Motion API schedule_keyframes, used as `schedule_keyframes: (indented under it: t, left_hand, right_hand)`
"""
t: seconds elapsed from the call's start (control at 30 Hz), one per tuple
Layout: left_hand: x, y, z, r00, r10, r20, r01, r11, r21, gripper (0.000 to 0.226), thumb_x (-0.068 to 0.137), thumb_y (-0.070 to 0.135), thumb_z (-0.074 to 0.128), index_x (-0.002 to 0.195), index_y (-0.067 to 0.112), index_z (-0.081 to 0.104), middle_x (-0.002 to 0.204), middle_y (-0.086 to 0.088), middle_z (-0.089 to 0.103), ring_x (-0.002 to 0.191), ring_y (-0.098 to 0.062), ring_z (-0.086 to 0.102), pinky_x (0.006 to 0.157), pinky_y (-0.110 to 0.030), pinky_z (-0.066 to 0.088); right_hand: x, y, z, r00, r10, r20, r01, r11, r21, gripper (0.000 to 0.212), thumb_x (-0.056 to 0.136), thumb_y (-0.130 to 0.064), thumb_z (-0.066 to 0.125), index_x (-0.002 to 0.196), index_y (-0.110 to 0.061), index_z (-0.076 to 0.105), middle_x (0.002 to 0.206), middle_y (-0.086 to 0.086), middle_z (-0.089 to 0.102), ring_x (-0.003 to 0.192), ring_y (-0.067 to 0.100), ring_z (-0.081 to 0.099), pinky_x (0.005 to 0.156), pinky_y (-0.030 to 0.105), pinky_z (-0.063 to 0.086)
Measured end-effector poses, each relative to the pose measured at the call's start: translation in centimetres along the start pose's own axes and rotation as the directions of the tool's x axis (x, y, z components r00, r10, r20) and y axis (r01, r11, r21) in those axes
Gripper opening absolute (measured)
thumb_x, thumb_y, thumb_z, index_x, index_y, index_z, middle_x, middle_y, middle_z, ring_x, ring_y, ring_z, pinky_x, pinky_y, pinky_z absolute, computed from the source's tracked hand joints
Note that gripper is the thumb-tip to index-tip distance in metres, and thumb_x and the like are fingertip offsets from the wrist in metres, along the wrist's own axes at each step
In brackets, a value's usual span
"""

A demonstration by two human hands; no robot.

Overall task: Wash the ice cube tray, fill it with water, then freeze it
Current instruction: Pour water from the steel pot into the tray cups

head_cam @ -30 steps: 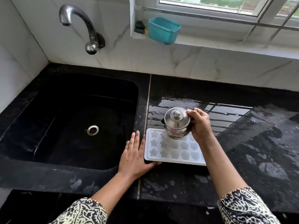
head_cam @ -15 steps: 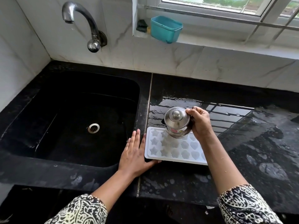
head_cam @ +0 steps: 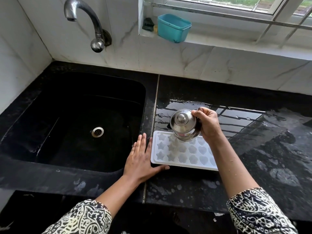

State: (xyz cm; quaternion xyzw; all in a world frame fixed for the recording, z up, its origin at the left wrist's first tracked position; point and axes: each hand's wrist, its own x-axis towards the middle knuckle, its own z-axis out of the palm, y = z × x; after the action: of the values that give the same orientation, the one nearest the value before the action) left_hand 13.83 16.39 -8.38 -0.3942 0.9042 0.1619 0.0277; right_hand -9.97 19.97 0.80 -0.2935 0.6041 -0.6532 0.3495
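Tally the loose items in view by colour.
White: 1, white plastic ice cube tray
Silver: 1, lidded stainless steel pot
Teal: 1, rectangular teal plastic tub
Dark: 1, dark scrubbing pad
Yellow: 1, small yellow item
Total: 5

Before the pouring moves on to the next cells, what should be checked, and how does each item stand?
1. Ice cube tray lies flat on the counter: ok.
2. Tray braced: ok. The left hand lies flat against its left edge, thumb along the near edge.
3. Firm hold on the steel pot: ok. The right hand grips it, tilted over the tray's far row.
4. Water level in the cells: cannot tell. The cells are pale and no stream shows.
5. Dry counter around the tray: not ok. It is wet, with a puddle behind the tray.
6. Tap off: ok, nothing runs from it.
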Motion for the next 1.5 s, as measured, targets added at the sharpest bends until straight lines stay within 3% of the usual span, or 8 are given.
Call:
schedule_keyframes:
  t: [0.13,0.5,0.7,1.5]
  left_hand:
    - [0.02,0.0,0.01,1.0,0.001,-0.001,-0.001,1.0,-0.01,0.128,0.057,0.098,0.014,0.15,0.017,-0.019,0.156,-0.01,-0.027,0.142,-0.021,-0.03,0.119,-0.036,-0.012]
    - [-0.12,0.04,-0.1,1.0,-0.003,-0.007,0.003,1.0,-0.016,0.127,0.059,0.097,0.016,0.149,0.017,-0.021,0.157,-0.009,-0.025,0.142,-0.02,-0.028,0.119,-0.037,-0.009]
    - [-0.09,0.12,-0.19,1.0,0.002,-0.022,-0.003,1.0,-0.029,0.128,0.057,0.097,0.015,0.15,0.016,-0.021,0.157,-0.009,-0.025,0.143,-0.02,-0.028,0.118,-0.035,-0.012]
    - [-0.06,0.06,-0.04,1.0,-0.002,-0.029,0.001,0.999,-0.046,0.128,0.056,0.098,0.014,0.15,0.018,-0.021,0.157,-0.008,-0.025,0.143,-0.019,-0.028,0.119,-0.036,-0.01]
  right_hand:
    - [0.07,-0.15,-0.07,1.0,0.001,0.007,-0.001,1.0,-0.019,0.05,0.087,-0.001,0.059,0.047,-0.022,0.04,0.046,-0.007,0.04,0.045,0.007,0.035,0.044,0.018,0.032]
    - [-0.22,-0.72,0.17,0.999,-0.009,0.031,0.011,0.998,-0.066,0.039,0.075,-0.017,0.065,0.045,-0.024,0.041,0.046,-0.006,0.039,0.044,0.007,0.035,0.043,0.019,0.033]
    - [-0.1,-0.85,0.29,0.999,-0.018,0.027,0.02,0.998,-0.054,0.04,0.075,-0.015,0.066,0.047,-0.022,0.038,0.047,-0.006,0.036,0.044,0.008,0.031,0.042,0.02,0.028]
    - [0.19,-0.76,-0.06,0.999,-0.038,0.032,0.04,0.997,-0.07,0.037,0.08,-0.012,0.064,0.052,-0.017,0.041,0.049,-0.004,0.041,0.046,0.009,0.038,0.043,0.019,0.034]
